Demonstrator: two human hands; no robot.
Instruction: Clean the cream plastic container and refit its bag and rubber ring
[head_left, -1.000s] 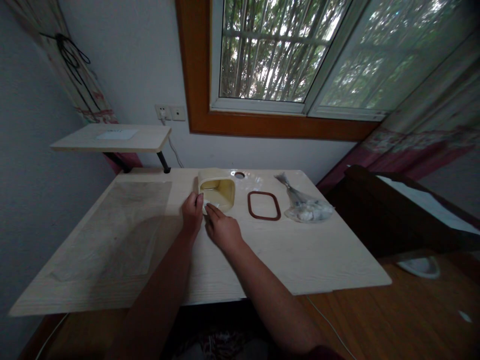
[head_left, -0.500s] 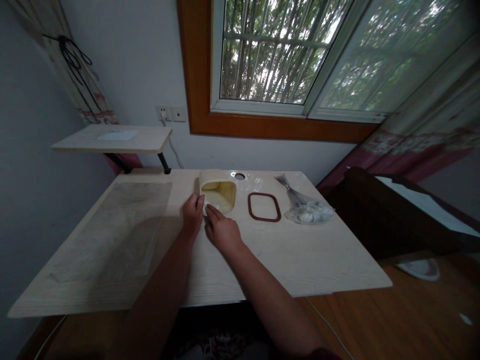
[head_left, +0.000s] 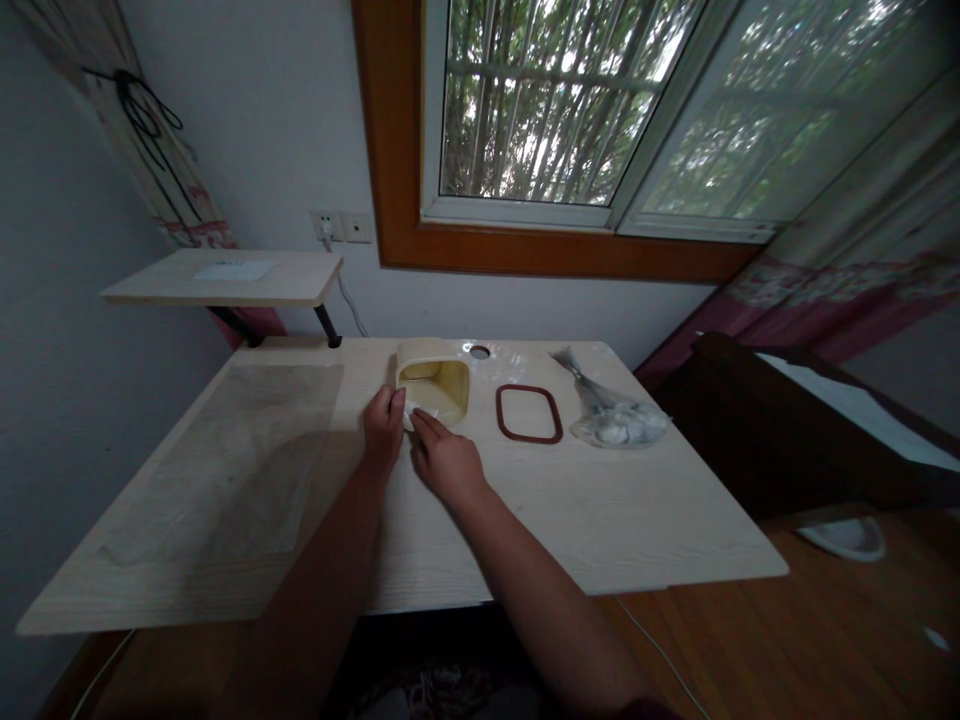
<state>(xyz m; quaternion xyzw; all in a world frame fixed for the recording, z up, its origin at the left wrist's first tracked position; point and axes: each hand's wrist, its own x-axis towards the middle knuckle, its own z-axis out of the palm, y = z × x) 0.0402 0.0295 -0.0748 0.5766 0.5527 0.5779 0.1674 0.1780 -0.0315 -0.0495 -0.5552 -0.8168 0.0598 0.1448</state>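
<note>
A cream plastic box with a rounded, yellowish opening lies on the desk, the opening toward me. At its front left corner is my left hand, closed on the edge with the thumb up. My right hand is beside it, fingers pressed together at the front rim, on or against a small white piece that looks like tissue or thin plastic. Much of that piece is hidden by the fingers. To the right of the box a reddish-brown rounded frame lies flat, apart from both hands.
A knotted clear plastic bag with whitish contents lies right of the frame. A translucent sheet covers part of the desk on the left. Behind it stands a raised shelf on black legs. A round hole is near the back edge.
The box and both hands have shifted very slightly left in view. The grip looks the same.
</note>
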